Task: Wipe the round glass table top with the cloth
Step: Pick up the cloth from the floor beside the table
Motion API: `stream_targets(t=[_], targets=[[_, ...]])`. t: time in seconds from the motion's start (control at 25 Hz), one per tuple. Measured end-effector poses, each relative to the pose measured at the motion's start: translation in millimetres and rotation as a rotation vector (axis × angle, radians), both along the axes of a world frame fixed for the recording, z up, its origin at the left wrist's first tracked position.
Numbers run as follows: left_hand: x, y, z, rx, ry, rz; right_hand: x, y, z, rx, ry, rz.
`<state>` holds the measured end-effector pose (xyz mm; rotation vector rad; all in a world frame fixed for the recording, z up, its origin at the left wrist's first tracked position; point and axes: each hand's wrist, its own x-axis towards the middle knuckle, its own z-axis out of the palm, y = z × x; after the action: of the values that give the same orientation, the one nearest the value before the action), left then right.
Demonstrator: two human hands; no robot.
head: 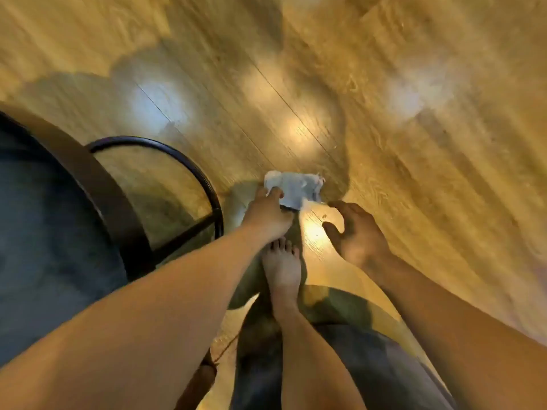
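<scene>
Grey cloth (pixel 296 187) pinched in left hand (pixel 268 216) above wooden floor (pixel 414 84).

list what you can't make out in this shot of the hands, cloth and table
Head view only:
- Cloth: its near edge is hidden under the left hand; motion blur hides whether it lies on the floor or is lifted.
- Right hand: shadowed, palm hidden.
- Glass table top: cut off by the left edge, blurred.
- Round frame: partly hidden behind the table rim and left arm.
- Foot: heel hidden.
</scene>
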<state>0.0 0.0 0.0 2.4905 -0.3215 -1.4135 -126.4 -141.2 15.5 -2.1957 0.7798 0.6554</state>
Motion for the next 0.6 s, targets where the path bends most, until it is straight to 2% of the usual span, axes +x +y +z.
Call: stream_targets(t=[0.16,0.28,0.4,0.52,0.6], targets=[[-2.9,-5.5,-92.9,0.062,-0.025,0.013,29.9,12.8,-120.2,0.176,0.006,-0.205],[-2.5,1.1,-112.5,-0.016,0.009,0.350,42.0,29.8,-153.4,0.384,-0.075,-0.548],[-7.5,2.0,-54.8,-0.140,-0.089,0.476,56.7,34.7,-106.5,0.436,-0.159,-0.798],[-13.5,21.7,78.6,-0.346,-0.239,0.554,74.8,41.9,11.2,0.554,-0.270,-0.865],[-15.2,42.6,159.0,-0.455,-0.128,0.801,83.7,45.1,96.3,0.631,-0.310,-0.792]])
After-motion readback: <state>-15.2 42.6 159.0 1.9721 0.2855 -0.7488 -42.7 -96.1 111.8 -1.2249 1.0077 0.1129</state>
